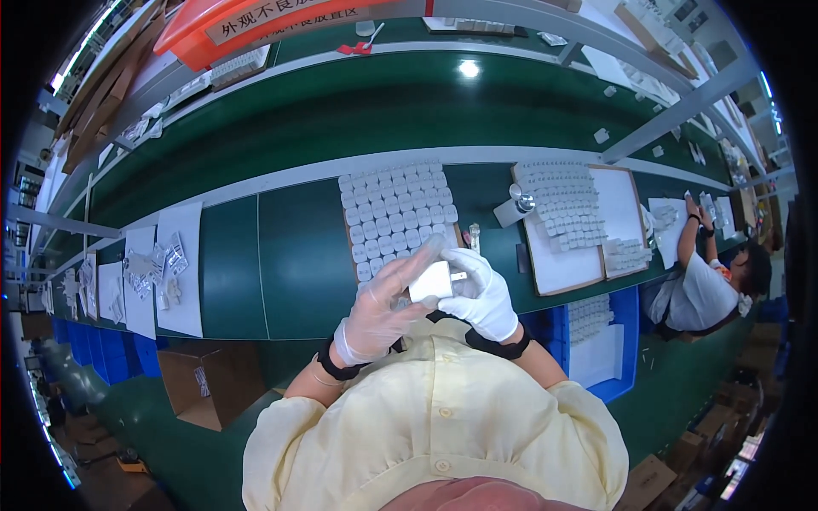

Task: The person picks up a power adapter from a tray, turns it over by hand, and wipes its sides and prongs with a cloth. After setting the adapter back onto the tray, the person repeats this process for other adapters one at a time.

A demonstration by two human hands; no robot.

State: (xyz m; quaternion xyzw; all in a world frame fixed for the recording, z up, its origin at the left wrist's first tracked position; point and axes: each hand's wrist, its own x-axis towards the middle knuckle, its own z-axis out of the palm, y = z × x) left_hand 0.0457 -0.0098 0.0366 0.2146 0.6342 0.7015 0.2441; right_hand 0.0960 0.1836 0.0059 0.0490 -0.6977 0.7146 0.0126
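Note:
A white plug-in power adapter is held up in front of my chest, with its metal prongs facing right. My left hand, in a thin translucent glove, has its fingers closed around the adapter's left side. My right hand, in a white fabric glove, pinches it on the right beside the prongs. Just beyond my hands, rows of similar white adapters stand packed together on the green workbench; my hands hide their nearest rows.
Right of the rows stand a metal-topped bottle and a board with more adapters. A blue bin sits by the bench's near edge. Left are white sheets with small bags and a cardboard box. Another person works far right.

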